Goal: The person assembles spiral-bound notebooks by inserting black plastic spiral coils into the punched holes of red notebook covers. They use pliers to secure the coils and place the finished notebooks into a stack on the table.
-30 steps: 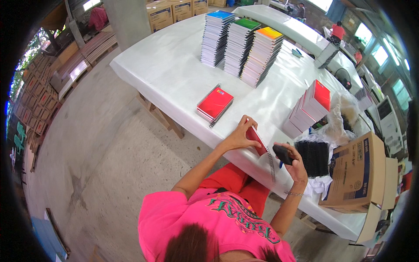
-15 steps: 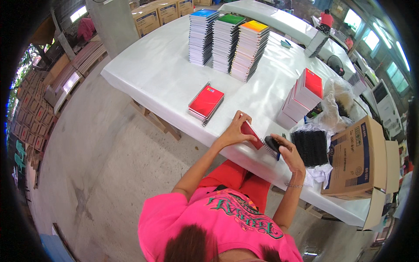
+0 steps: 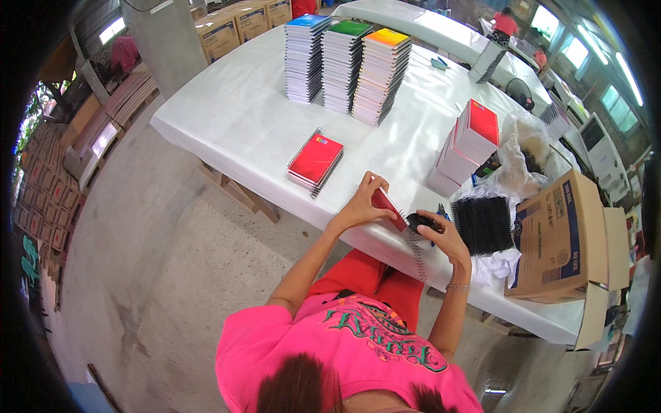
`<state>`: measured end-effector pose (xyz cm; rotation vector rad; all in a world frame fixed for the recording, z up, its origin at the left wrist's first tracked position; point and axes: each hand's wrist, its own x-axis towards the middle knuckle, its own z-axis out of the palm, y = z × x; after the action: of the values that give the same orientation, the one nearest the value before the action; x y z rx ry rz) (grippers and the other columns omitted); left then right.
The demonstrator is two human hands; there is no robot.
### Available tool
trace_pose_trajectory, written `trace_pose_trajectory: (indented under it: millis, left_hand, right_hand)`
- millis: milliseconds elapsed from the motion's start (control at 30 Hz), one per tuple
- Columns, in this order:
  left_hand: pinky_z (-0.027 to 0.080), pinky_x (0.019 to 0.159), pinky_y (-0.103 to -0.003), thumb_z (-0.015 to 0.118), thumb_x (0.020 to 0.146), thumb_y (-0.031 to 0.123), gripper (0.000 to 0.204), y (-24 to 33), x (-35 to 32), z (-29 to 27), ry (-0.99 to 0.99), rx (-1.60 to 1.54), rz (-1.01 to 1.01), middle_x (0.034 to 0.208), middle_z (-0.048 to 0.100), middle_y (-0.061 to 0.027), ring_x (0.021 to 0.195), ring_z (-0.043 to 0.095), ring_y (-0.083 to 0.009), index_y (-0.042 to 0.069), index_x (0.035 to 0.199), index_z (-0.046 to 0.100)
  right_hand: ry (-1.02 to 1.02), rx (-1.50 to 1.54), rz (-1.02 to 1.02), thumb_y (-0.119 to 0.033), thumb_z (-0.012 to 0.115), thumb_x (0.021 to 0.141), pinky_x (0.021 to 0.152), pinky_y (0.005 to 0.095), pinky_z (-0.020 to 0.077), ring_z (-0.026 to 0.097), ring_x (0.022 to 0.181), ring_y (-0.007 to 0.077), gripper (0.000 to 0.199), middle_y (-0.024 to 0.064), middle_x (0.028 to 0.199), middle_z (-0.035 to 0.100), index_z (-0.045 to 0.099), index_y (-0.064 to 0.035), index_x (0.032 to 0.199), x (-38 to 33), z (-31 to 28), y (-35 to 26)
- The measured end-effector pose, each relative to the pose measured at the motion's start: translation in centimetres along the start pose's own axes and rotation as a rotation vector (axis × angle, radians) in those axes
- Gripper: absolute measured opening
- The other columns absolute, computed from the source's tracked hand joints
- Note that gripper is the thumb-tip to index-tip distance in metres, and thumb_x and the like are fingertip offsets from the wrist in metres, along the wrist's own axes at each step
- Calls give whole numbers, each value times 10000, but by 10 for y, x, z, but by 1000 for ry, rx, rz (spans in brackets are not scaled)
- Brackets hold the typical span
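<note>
Left of the cardboard carton (image 3: 551, 244), at the near edge of the white-covered table (image 3: 234, 103), we have a red-covered notebook (image 3: 387, 208) in our left hand (image 3: 359, 208), tilted up, fingers over its far side and thumb on the near face: a narrow pinch. Our right hand (image 3: 442, 235), nearer the carton, curls around a rounded black handheld tool (image 3: 418, 221) at the notebook's spine; we cannot tell whether tool and wire touch. A spiral wire coil (image 3: 417, 256) trails from the spine, left of the carton.

We judge the notebook light and fairly stiff, its cover smooth enough to slip, so the page block away from the spine is the place to hold. The coil looks springy and easily bent. Just beside the carton's left side lie black spiral coils (image 3: 482, 226); farther left lies a small red notebook pile (image 3: 317, 158).
</note>
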<state>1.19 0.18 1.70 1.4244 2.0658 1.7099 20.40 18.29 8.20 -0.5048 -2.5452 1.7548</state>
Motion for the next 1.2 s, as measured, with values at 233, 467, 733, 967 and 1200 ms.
trace_pose_trajectory:
  millis: [233, 467, 733, 967, 1200]
  left_hand:
    - [458, 905, -370, 940, 572, 317, 690, -1, -1, -2, -28, 5, 19, 1102, 421, -104, 1048, 495, -274, 67, 1057, 518]
    - [453, 883, -370, 940, 570, 270, 659, 2, -2, -4, -27, 10, 58, 1085, 428, -95, 1035, 494, -263, 65, 1030, 514]
    - [459, 862, -364, 928, 573, 230, 620, 5, -7, -5, -47, 13, 50, 1069, 435, -89, 1016, 501, -257, 60, 1009, 522]
    - [454, 874, -359, 932, 552, 206, 640, -2, -7, -3, -68, -50, -3, 1071, 436, -83, 1030, 504, -253, 62, 1026, 526]
    - [402, 920, -332, 937, 545, 224, 655, -1, -9, -6, -67, -39, 25, 1039, 433, -66, 1033, 472, -234, 76, 1016, 506]
  right_hand:
    - [-156, 470, -155, -382, 725, 853, 994, 291, 430, 564, 1154, 162, 611, 55, 1263, 625, 599, -17, 1327, -10, -1, -7]
    - [-181, 291, -133, -412, 791, 775, 892, 263, 443, 562, 1045, 129, 719, 41, 1227, 615, 573, -62, 1364, -9, 2, -24]
    - [-227, 257, -133, -253, 799, 811, 917, 278, 468, 584, 1032, 137, 641, 72, 1258, 601, 552, -69, 1374, -8, 2, -24]
    - [-244, 49, -303, -344, 793, 799, 1010, 353, 430, 555, 1171, 221, 623, 79, 1289, 587, 584, -135, 1348, -10, 4, -40]
    - [-1, 11, 51, -349, 811, 777, 903, 292, 458, 567, 1038, 139, 658, 100, 1268, 612, 600, -55, 1326, 14, -5, -14]
